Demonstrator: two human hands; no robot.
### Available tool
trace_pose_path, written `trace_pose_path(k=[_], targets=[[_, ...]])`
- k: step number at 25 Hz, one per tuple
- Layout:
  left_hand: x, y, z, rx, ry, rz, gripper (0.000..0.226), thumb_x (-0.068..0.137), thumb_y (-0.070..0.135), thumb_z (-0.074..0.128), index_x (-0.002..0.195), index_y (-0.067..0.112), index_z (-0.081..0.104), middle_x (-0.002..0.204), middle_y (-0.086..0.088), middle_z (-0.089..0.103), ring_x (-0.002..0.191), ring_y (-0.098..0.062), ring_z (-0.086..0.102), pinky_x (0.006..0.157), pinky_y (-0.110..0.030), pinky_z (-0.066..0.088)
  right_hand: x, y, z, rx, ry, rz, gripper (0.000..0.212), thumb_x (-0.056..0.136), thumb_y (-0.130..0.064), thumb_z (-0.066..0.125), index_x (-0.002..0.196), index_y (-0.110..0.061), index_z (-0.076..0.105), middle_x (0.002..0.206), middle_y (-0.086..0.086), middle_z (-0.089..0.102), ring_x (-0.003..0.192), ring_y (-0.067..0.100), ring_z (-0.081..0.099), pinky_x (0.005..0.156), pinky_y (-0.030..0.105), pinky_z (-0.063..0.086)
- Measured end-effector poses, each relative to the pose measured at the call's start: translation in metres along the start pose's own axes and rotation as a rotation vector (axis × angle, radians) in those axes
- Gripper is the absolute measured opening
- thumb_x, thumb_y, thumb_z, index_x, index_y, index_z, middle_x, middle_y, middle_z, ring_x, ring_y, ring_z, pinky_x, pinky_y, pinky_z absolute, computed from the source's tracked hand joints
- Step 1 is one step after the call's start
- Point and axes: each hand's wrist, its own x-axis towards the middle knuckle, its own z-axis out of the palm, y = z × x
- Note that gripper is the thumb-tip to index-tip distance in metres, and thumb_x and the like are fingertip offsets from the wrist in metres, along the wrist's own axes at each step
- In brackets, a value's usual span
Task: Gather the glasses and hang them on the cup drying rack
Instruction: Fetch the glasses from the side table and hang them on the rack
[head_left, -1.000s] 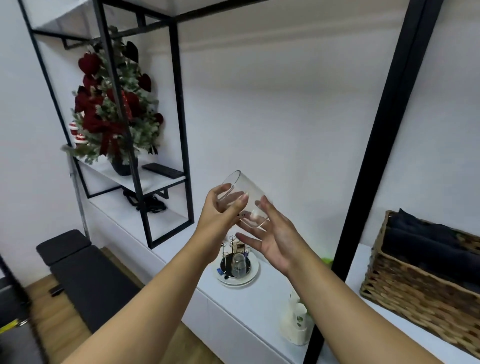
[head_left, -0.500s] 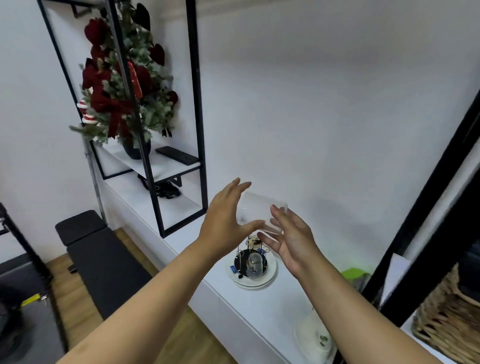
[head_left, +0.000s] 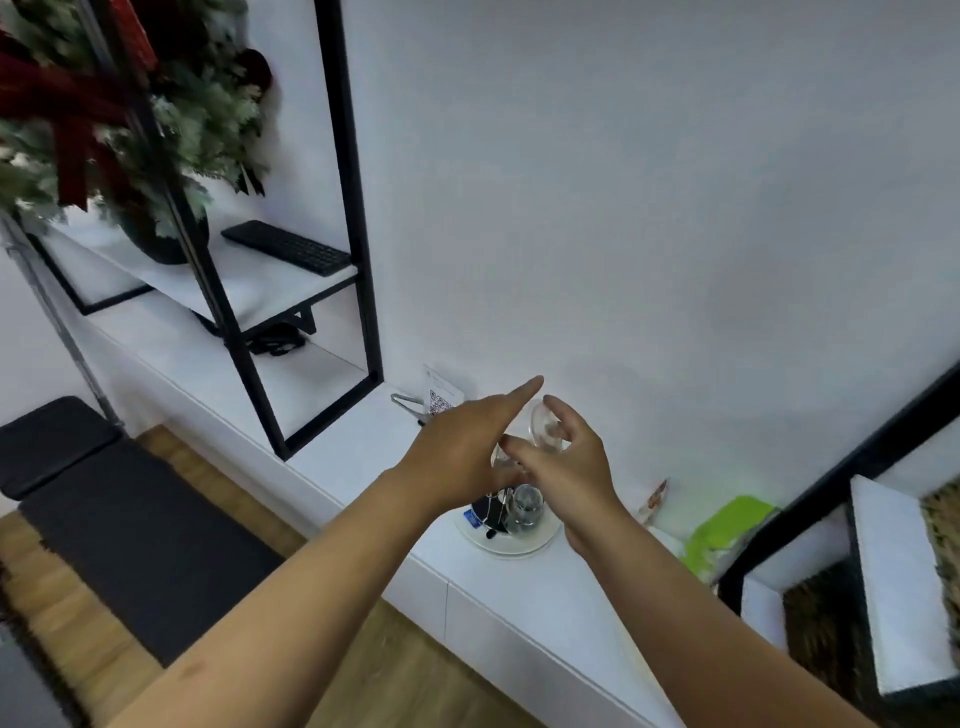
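A clear drinking glass (head_left: 543, 429) lies on its side between both hands, its round base facing me. My left hand (head_left: 467, 447) cups its left side with the index finger stretched out. My right hand (head_left: 563, 460) grips its right side, thumb across the front. Just below them the cup drying rack (head_left: 496, 512) stands on a round white tray (head_left: 511, 543) on the white counter. One clear glass (head_left: 525, 506) hangs upside down on the rack. My hands hide the rack's upper prongs.
A black metal shelf frame (head_left: 358, 228) rises at the left with a potted red-and-green plant (head_left: 119, 119) and a black keyboard (head_left: 288, 247). A card with a QR code (head_left: 441, 397) leans on the wall. A green pack (head_left: 727, 530) and a woven basket lie to the right.
Both hands have carried the glass down toward the rack and tipped it onto its side. The camera has tilted down and moved closer to the counter.
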Motion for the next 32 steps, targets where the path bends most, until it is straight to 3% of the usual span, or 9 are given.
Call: trace_pose_path(k=[3,7,11,13,16,19,25,32], targets=[[0.004,-0.034,0.022,-0.030,-0.046,0.027,0.101,0.082,0.032,0.080,0.163,0.042,0.021,0.146,0.016,0.056,0.109,-0.013,0.062,0.080,-0.033,0.054,0.013,0.022,0.022,-0.096,0.019,0.001,0.078,0.075,-0.028,0.087,0.143,-0.046,0.051,0.127,-0.011,0.053,0.106,-0.004,0.060,0.076,0.021,0.054],[0.010,-0.070,0.050,-0.125,-0.081,0.008,0.098,0.080,0.027,0.080,0.161,0.045,0.027,0.150,0.020,0.052,0.120,-0.009,0.059,0.088,-0.025,0.050,0.027,0.046,0.035,-0.279,-0.028,-0.049,0.077,0.081,-0.028,0.084,0.146,-0.045,0.047,0.125,-0.013,0.050,0.108,-0.006,0.058,0.091,0.031,0.055],[0.011,-0.105,0.090,-0.319,-0.077,-0.087,0.095,0.077,0.040,0.085,0.155,0.049,0.031,0.144,0.027,0.051,0.121,0.010,0.050,0.088,0.001,0.032,0.045,0.077,0.031,-0.314,-0.073,-0.055,0.058,0.090,-0.035,0.076,0.126,-0.068,0.044,0.119,-0.036,0.056,0.109,-0.019,0.054,0.086,0.003,0.041],[0.012,-0.123,0.113,-0.385,-0.067,-0.146,0.097,0.075,0.041,0.090,0.153,0.046,0.033,0.140,0.028,0.049,0.117,0.019,0.042,0.090,0.005,0.028,0.055,0.103,0.022,-0.416,-0.054,-0.051,0.051,0.099,-0.035,0.066,0.133,-0.067,0.045,0.127,-0.037,0.059,0.111,-0.019,0.050,0.087,-0.003,0.032],[0.013,-0.148,0.147,-0.434,-0.064,-0.209,0.093,0.072,0.039,0.093,0.150,0.030,0.045,0.147,0.016,0.054,0.126,0.006,0.049,0.097,0.001,0.030,0.067,0.151,0.004,-0.630,-0.001,0.046,0.057,0.102,-0.029,0.063,0.155,-0.032,0.043,0.149,-0.005,0.054,0.134,0.011,0.047,0.104,0.017,0.032],[0.016,-0.168,0.178,-0.477,-0.052,-0.255,0.091,0.071,0.037,0.095,0.145,0.037,0.043,0.141,0.021,0.056,0.123,0.002,0.054,0.097,-0.006,0.039,0.080,0.192,-0.002,-0.751,-0.037,0.125,0.065,0.098,-0.026,0.069,0.157,-0.027,0.041,0.152,0.003,0.051,0.140,0.025,0.046,0.113,0.035,0.036],[0.038,-0.196,0.219,-0.508,-0.041,-0.323,0.091,0.067,0.045,0.092,0.140,0.047,0.037,0.128,0.025,0.062,0.111,0.004,0.059,0.084,-0.002,0.040,0.132,0.233,0.008,-0.790,-0.033,0.125,0.068,0.094,-0.030,0.072,0.154,-0.027,0.042,0.151,0.005,0.048,0.138,0.027,0.046,0.109,0.039,0.040],[0.035,-0.214,0.266,-0.535,-0.063,-0.354,0.093,0.069,0.043,0.093,0.143,0.044,0.036,0.124,0.038,0.056,0.112,0.009,0.059,0.087,-0.006,0.044,0.165,0.267,0.019,-0.883,-0.067,0.155,0.074,0.096,-0.034,0.068,0.161,-0.023,0.034,0.161,0.006,0.036,0.145,0.029,0.037,0.107,0.041,0.043]])
